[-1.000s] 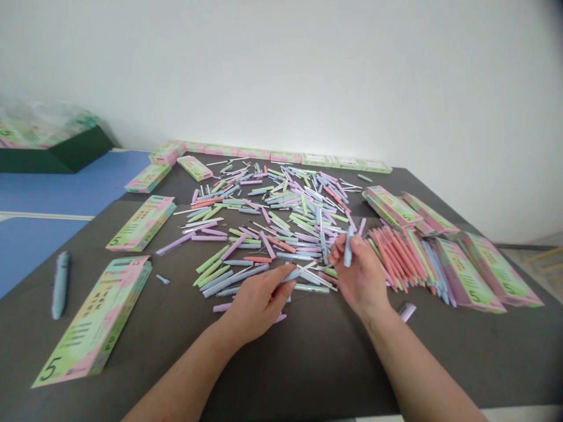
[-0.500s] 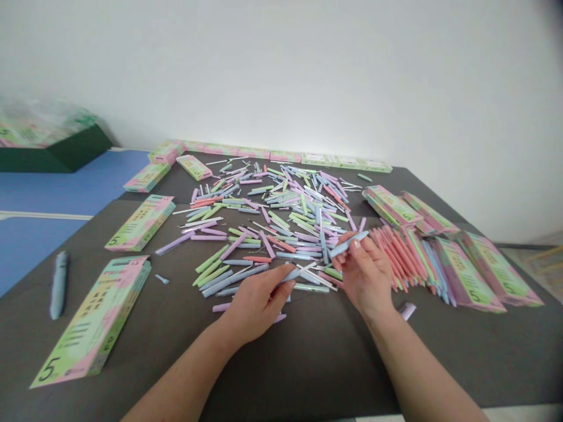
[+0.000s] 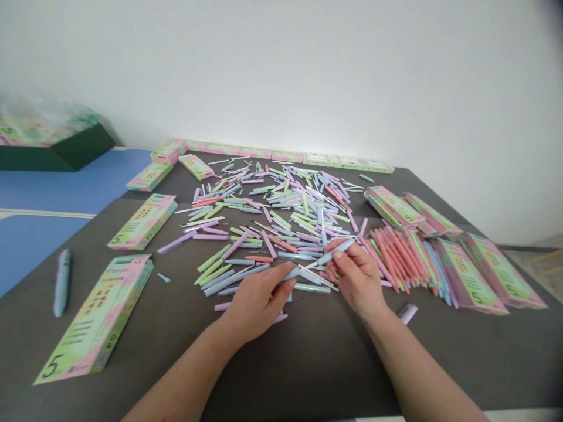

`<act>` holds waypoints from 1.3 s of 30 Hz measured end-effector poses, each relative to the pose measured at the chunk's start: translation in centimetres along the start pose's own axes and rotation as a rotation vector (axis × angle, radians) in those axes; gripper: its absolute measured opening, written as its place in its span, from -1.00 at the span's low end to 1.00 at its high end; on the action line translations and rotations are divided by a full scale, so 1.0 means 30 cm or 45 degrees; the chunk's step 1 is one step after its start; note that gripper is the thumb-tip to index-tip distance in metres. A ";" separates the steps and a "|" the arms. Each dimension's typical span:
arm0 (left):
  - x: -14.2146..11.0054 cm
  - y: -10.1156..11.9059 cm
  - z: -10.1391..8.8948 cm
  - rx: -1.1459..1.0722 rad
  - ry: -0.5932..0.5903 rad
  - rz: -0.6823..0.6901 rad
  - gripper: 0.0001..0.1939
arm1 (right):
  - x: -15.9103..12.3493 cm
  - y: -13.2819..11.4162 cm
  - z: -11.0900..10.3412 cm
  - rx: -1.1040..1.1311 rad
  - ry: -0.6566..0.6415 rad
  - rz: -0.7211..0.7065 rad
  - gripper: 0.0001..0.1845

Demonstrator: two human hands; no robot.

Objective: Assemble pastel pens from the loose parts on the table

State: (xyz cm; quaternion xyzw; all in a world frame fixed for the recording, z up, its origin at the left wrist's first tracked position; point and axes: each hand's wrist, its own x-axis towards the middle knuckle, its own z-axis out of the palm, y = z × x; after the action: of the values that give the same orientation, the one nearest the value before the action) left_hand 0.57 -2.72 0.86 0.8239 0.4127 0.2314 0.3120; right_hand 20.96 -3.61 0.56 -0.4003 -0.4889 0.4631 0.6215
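My right hand (image 3: 358, 278) pinches a light blue plastic pen (image 3: 336, 251), which slants up to the right above the scattered heap of pastel pen parts (image 3: 281, 228). My left hand (image 3: 259, 308) rests at the heap's near edge, its fingertips on a light blue pen piece (image 3: 291, 273). Loose green, blue and lilac barrels and thin white refills lie just beyond my fingers. A lilac pen barrel (image 3: 222, 306) pokes out from under my left hand.
Assembled pastel pens (image 3: 396, 258) lie side by side on the dark grey table (image 3: 308, 363) at right, beside stacked pastel pen boxes (image 3: 468, 275). More boxes line the far edge and left side. A blue pen (image 3: 62, 282) lies at left.
My right hand has shifted left, and its blue pen has tipped from nearly upright to a low slant toward my left hand. My left hand has barely moved.
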 end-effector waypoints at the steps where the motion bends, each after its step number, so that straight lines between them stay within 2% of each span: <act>1: 0.001 0.000 -0.001 0.013 0.002 -0.002 -0.63 | 0.000 0.000 -0.002 -0.012 0.004 0.000 -0.89; 7: -0.002 0.001 -0.006 0.074 0.020 0.008 -0.63 | -0.001 -0.025 0.002 -0.153 0.003 -0.011 -0.91; 12: -0.004 0.003 -0.008 0.120 0.051 0.035 -0.64 | -0.001 -0.047 0.015 -0.324 -0.106 0.061 -0.88; 15: -0.004 0.004 -0.009 0.124 0.058 0.047 -0.64 | 0.000 -0.046 0.019 -0.323 -0.168 0.120 -0.87; 24: -0.005 0.000 -0.008 0.184 0.072 0.093 -0.67 | 0.004 -0.052 0.021 -0.315 -0.186 0.203 -0.76; 39: -0.005 -0.022 0.011 0.335 0.224 0.212 -0.72 | 0.008 -0.029 0.030 -0.406 -0.176 0.240 -0.72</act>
State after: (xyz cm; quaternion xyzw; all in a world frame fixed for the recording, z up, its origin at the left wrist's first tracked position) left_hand 0.36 -2.65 0.15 0.8655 0.3956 0.2716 0.1441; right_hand 20.26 -3.56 1.63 -0.5049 -0.5578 0.4624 0.4692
